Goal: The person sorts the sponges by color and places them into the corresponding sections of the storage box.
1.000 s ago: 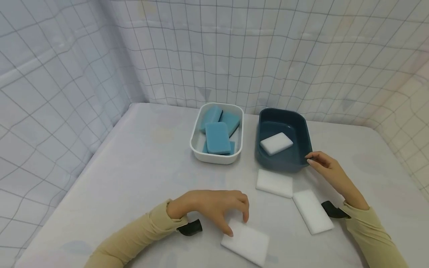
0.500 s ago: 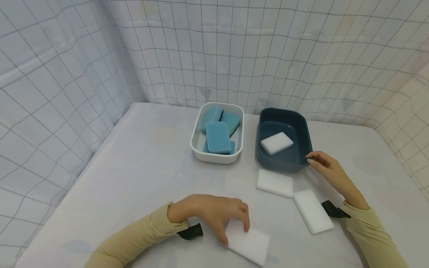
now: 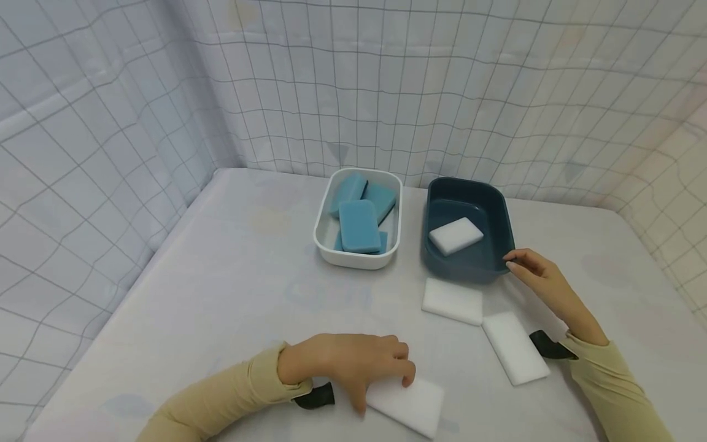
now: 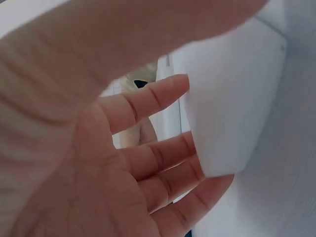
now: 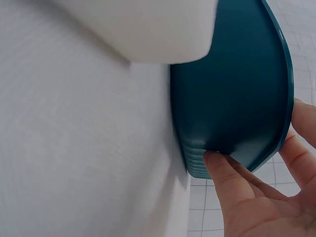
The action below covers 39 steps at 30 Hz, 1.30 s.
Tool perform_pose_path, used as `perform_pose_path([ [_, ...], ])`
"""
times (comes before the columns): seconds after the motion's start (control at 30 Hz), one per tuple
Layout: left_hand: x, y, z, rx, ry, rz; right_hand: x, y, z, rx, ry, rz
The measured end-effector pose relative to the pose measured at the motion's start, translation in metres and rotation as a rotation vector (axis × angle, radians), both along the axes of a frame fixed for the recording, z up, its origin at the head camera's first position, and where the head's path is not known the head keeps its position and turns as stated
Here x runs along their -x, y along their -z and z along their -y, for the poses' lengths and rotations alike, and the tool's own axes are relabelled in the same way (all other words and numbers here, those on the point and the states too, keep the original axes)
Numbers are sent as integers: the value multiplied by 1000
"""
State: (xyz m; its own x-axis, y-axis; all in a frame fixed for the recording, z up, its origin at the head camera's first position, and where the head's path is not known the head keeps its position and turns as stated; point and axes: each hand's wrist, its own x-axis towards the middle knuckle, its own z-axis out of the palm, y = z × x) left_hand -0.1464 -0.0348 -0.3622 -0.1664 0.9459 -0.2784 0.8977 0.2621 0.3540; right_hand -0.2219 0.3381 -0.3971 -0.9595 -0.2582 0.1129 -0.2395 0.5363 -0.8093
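My left hand (image 3: 359,362) lies over a white sponge (image 3: 411,408) on the near part of the table. Its thumb is by the sponge's left corner and the fingers bend over the far edge. From the left wrist view, the fingertips touch one side of this sponge, and a gap shows between palm and sponge. My right hand (image 3: 544,285) pinches the near right rim of a dark teal bin (image 3: 461,270); in the right wrist view its thumb is on the outer wall. One white sponge (image 3: 456,236) lies inside that bin.
Two white sponges lie in front of the teal bin: one crosswise (image 3: 453,301), one slanted (image 3: 515,348) near my right wrist. Left of the teal bin stands a white bin (image 3: 356,262) with several blue sponges (image 3: 359,226). Gridded curtains (image 3: 353,92) enclose the table's back and sides.
My left hand has come down and nearer to me over the white sponge, its thumb shifting to the left corner. The sponge has stayed in place. My right hand keeps its hold on the rim.
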Motion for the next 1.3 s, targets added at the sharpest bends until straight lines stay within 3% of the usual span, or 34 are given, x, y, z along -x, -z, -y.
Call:
perform_pose_path([
  [0.13,-3,1,-2,-4,17,-76,-1,0,1,-7,1,0],
  [0.47,-3,3,-3,-27,37,-108,-2,-2,2,-16,-5,-5],
  [0.9,-2,4,-6,-11,43,-125,0,0,0,5,-13,-5],
  [1.3,1,4,-4,-57,63,-80,-1,-1,1,6,-11,2],
])
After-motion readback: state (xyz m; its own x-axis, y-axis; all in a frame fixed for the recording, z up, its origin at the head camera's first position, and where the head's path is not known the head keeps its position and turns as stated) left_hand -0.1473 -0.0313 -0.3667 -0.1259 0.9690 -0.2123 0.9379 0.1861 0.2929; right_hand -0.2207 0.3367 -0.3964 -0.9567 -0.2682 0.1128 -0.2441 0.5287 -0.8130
